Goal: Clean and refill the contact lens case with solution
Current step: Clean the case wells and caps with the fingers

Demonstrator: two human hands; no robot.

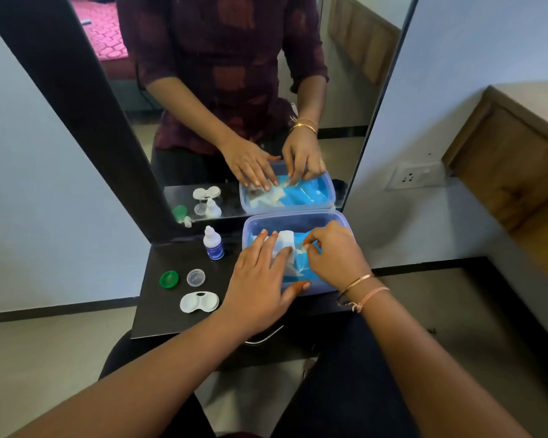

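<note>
Writing on the solution bottle [213, 246] is illegible; right hand [332, 257] pinches blue packet [298, 275].

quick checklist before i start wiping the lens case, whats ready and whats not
1. Lens case open, wells facing up: ok.
2. Both caps off and set aside: ok. The green cap and clear cap lie apart from the case.
3. Solution bottle upright on the shelf: ok. Whether it is capped: cannot tell.
4. Tissue out of the box: not ok. It lies inside under the flat left hand.
5. Right hand free: not ok. It pinches the blue packet.
6. Wells clean and dry: cannot tell.
</note>
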